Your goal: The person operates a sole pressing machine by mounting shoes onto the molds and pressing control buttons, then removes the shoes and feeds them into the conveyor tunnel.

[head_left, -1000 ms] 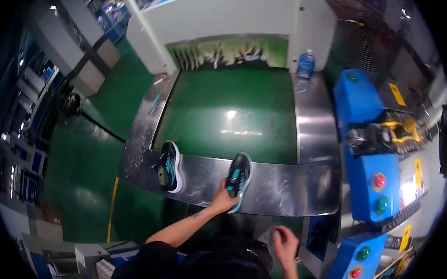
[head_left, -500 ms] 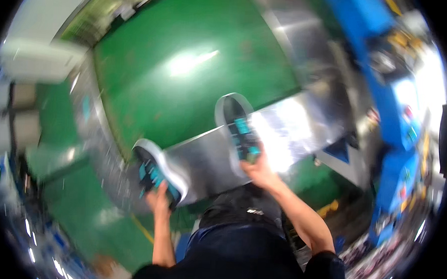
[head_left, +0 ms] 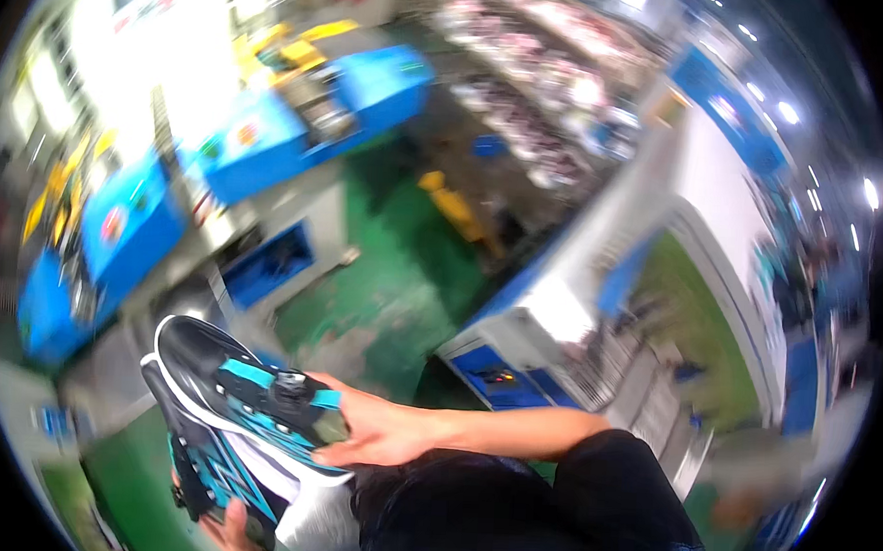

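Note:
A black sneaker with teal straps and a white sole [head_left: 196, 358] is in my right hand [head_left: 381, 428], whose fingers close round its heel end. My left hand [head_left: 231, 534] grips a second, matching sneaker [head_left: 212, 462] by its heel end, low in the picture. Both toes point up and to the left. The two shoes lie close together, the white sole edges between them; whether the soles touch I cannot tell. Part of the left hand is hidden behind its shoe.
Blue machines [head_left: 260, 135] with yellow parts stand at the far left. On the right is a white and blue machine [head_left: 517, 348] with a conveyor opening. Racks of blurred goods [head_left: 528, 92] are at the back. Green floor [head_left: 371, 302] lies between, and a metal surface [head_left: 317, 526] is below the shoes.
My view has swung to the right, toward the machines. The sneakers, held apart over the metal bench before, are now close together at the left. Both hands keep their hold.

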Tool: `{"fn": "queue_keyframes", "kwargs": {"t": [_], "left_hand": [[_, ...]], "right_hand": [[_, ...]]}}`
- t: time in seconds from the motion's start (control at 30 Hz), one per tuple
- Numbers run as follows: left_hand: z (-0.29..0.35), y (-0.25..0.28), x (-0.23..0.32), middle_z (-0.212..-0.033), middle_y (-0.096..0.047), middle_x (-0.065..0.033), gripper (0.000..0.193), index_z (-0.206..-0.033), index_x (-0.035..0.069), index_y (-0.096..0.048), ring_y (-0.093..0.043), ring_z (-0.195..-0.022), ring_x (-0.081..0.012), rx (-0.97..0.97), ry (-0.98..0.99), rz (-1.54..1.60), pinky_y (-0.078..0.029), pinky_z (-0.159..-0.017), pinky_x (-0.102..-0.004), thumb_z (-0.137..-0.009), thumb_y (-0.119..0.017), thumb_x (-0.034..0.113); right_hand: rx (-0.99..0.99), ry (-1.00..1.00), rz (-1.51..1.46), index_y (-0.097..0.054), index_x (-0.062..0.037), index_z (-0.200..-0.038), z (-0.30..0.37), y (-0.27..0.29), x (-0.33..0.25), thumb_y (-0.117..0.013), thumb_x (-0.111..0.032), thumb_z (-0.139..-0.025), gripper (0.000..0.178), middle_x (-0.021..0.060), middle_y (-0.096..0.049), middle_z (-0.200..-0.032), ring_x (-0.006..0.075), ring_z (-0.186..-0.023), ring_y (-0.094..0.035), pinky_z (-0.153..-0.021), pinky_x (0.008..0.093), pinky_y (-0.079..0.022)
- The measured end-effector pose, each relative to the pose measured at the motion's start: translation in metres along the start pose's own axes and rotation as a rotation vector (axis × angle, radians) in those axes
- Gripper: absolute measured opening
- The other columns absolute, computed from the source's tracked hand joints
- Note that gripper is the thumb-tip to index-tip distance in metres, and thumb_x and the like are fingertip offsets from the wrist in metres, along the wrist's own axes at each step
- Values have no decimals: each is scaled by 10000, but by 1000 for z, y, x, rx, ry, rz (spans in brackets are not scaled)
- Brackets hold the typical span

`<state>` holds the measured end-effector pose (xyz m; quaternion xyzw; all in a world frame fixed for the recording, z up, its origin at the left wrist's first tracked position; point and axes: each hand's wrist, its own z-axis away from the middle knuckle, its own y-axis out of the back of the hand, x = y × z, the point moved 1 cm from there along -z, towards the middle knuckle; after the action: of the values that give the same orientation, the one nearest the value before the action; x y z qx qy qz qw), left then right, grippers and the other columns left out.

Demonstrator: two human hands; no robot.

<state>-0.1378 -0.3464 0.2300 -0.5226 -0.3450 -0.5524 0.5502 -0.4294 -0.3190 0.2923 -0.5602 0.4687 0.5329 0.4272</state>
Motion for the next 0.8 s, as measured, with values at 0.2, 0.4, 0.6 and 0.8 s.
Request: {"fn": "queue_keyframes", "kwargs": {"t": [0.2,0.4,0.6,0.8], "left_hand": [[10,-174,-23,-1323,-437,-129,776,-1418,35,-278,-468,-1186,-255,-749,378,118,-379,-1004,-372,-741,-657,28],[81,-369,-4,-1302,-453,-111,828,-1415,48,-246,-487,-1178,-237,-1180,607,-38,-375,-1016,-355,-733,-714,66],[73,-502,-83,-1231,-527,-238,728,-1321,-53,-349,-520,-1155,-317,-1367,-235,-823,-397,-986,-343,-740,-721,177],[129,-476,-50,-1330,-447,-244,534,-1324,-38,-353,-436,-1259,-355,-1257,-297,-68,-342,-1054,-433,-866,-576,123]], "right_hand": [[779,-329,-327,-452,-27,-1283,260,68,-37,-761,-158,-772,611,44,-538,-1119,119,-979,-510,-850,288,-440],[1963,-706,313,-273,76,-1384,431,25,-7,-710,-132,-749,799,228,-433,-1333,298,-1234,-429,-1045,357,-307],[2063,-543,392,-349,73,-1333,462,77,20,-595,-76,-805,601,244,-451,-1302,358,-1217,-439,-1033,377,-320],[2505,36,738,-430,39,-1269,427,66,12,-438,-30,-935,342,163,-500,-1266,248,-1162,-496,-1013,336,-366]]}}
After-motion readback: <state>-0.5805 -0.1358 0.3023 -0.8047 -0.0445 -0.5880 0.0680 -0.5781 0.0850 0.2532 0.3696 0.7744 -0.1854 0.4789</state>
